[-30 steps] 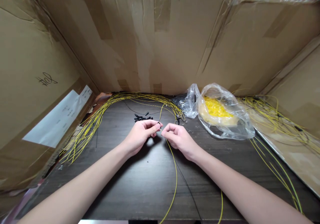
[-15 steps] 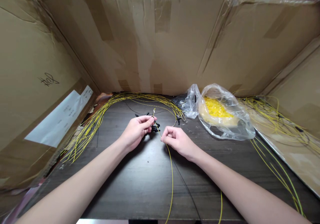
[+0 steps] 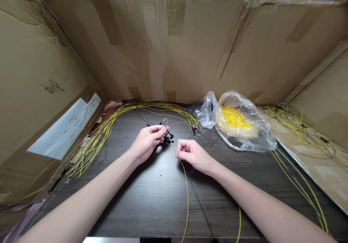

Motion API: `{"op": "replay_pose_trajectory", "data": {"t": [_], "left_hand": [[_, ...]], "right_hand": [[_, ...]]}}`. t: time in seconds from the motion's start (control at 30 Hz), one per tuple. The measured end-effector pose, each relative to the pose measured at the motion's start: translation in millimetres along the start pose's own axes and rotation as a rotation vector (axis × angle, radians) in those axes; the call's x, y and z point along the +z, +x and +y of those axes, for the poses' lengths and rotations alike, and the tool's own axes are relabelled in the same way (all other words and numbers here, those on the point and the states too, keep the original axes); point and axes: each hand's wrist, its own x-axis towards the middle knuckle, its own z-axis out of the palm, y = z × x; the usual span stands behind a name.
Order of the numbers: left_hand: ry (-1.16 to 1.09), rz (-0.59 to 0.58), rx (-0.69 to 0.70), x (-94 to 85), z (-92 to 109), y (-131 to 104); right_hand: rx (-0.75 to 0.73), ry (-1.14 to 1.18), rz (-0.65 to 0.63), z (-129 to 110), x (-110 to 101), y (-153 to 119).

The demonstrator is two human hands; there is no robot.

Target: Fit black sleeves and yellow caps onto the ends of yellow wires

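Near the middle of the dark table, my left hand pinches a thin yellow wire between thumb and forefinger. A short curled end of the wire pokes up past the fingertips. Several small black tube-like parts show just beside and behind these fingers; whether the hand touches them I cannot tell. To the right, my right hand is closed with thumb and forefinger pinched on the same wire. From there the wire drops in a curve to the table's front edge. A dark thin wire lies alongside.
A bundle of yellow wires arcs along the back and left. Back right stands an open clear plastic bag of small yellow pieces. More yellow wires lie on cardboard at the right. Cardboard walls enclose the table.
The curled wire end above my left fingertips has bent over into a wider hook. My right hand has shifted very slightly; both hands keep their pinch.
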Motion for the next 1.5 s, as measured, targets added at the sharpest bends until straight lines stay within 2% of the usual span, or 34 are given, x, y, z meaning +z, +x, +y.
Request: {"op": "replay_pose_trajectory", "data": {"t": [0.13, 0.37, 0.47, 0.67, 0.77, 0.93, 1.07, 1.5], "left_hand": [[0.005, -0.04, 0.014, -1.0, -0.2, -0.1], [0.025, -0.204, -0.03, 2.6, -0.3, -5.4], [0.029, -0.235, -0.031, 2.9, -1.0, -6.3], [0.035, -0.217, -0.032, 2.2, -0.2, -5.6], [0.05, -0.214, -0.006, 3.7, 0.8, -6.2], [0.057, -0.184, 0.003, 5.1, -0.3, -5.9], [0.052, -0.158, -0.003, 5.0, -1.2, -5.0], [0.037, -0.118, -0.002, 3.5, -0.1, -3.9]], "right_hand": [[0.038, 0.047, -0.007, -3.3, 0.5, 0.0], [0.102, 0.229, 0.036, -4.6, -2.0, -1.0], [0.126, 0.283, 0.03, -2.9, -3.4, -0.9], [0.158, 0.351, 0.071, -1.8, -1.8, 0.8], [0.185, 0.469, 0.081, -1.4, -1.0, 0.4], [0.228, 0.632, -0.009, -2.5, -2.4, -1.7], [0.208, 0.574, -0.074, -2.6, -1.4, -1.4], [0.185, 0.467, -0.062, -0.8, -0.9, -1.3]]}}
